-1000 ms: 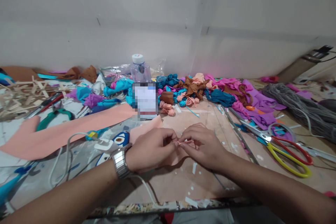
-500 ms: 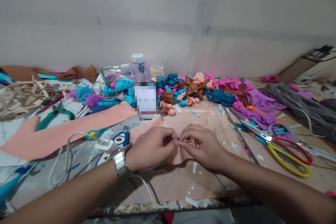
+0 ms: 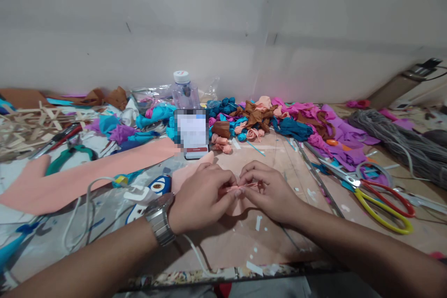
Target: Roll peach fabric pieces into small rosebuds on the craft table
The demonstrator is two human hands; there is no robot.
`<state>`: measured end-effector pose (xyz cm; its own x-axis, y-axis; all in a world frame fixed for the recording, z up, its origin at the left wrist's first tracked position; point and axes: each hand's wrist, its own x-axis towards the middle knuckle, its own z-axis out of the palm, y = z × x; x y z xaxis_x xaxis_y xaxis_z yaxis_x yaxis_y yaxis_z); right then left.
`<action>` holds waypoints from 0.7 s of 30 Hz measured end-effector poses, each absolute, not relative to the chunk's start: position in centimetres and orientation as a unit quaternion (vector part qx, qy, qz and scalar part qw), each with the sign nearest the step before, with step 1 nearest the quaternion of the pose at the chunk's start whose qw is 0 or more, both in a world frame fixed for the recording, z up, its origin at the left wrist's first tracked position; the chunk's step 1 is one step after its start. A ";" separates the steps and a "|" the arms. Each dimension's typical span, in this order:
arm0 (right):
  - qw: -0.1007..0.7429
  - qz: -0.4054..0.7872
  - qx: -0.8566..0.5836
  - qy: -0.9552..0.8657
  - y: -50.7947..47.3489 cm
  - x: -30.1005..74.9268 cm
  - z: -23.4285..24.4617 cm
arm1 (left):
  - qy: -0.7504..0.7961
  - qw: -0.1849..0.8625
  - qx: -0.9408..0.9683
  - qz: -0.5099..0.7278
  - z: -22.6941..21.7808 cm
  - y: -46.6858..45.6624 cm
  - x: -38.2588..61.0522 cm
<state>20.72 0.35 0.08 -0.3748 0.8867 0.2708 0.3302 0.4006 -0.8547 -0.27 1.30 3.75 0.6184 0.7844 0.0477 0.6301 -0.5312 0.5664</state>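
Both hands meet over the middle of the table, pinching the gathered edge of a peach crepe paper piece (image 3: 239, 206). My left hand (image 3: 206, 195), with a metal watch at its wrist, is closed on the left part of that edge. Its thumb and fingertips nearly touch those of my right hand (image 3: 270, 192), which is closed on the right part of the same edge. Below the fingers the paper hangs loose in folds. A long peach paper strip (image 3: 94, 178) lies to the left, and small rolled peach paper flowers (image 3: 221, 143) sit beyond the hands.
A phone (image 3: 192, 135) stands upright before a clear bottle (image 3: 185, 93). Crumpled coloured paper (image 3: 258, 115) is heaped along the wall. Scissors with red and yellow handles (image 3: 384, 205) lie at right, near grey cord (image 3: 394, 139). Green-handled pliers (image 3: 70, 156) and a white cable (image 3: 89, 195) are at left.
My left fingers have shifted slightly along the paper's pinched edge. The paper's top edge looks more gathered between the hands. The view has moved a little.
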 end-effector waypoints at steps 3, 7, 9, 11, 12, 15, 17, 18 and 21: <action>0.374 0.361 -0.400 -0.755 0.3 20.7 0.2 | 0.415 0.272 0.856 0.148 4.0 1.4 -0.3; 0.371 0.370 -0.393 -0.756 0.2 20.8 0.3 | 0.408 0.299 0.850 0.148 4.2 1.5 -0.3; 0.373 0.369 -0.389 -0.757 0.2 20.8 0.3 | 0.406 0.311 0.847 0.144 4.1 1.6 -0.4; 0.377 0.364 -0.387 -0.759 0.2 20.8 0.4 | 0.409 0.316 0.845 0.137 4.1 1.6 -0.4; 0.378 0.362 -0.387 -0.760 0.2 20.8 0.4 | 0.411 0.317 0.844 0.136 4.2 1.6 -0.4; 0.383 0.357 -0.383 -0.761 0.2 20.8 0.6 | 0.410 0.317 0.844 0.136 4.4 1.5 -0.3; 0.380 0.361 -0.385 -0.760 0.2 20.9 0.6 | 0.401 0.314 0.850 0.133 4.6 1.5 -0.2; 0.373 0.364 -0.391 -0.758 0.1 20.9 0.6 | 0.397 0.309 0.854 0.130 4.7 1.5 -0.2; 0.343 0.372 -0.425 -0.751 0.0 20.9 0.7 | 0.388 0.291 0.866 0.122 4.9 1.5 -0.2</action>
<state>20.86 0.03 0.69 -0.4028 0.8933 0.1996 0.3829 0.3625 -0.8497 -0.24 1.52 4.86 0.6690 0.7432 -0.0147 0.6017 -0.5298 0.5977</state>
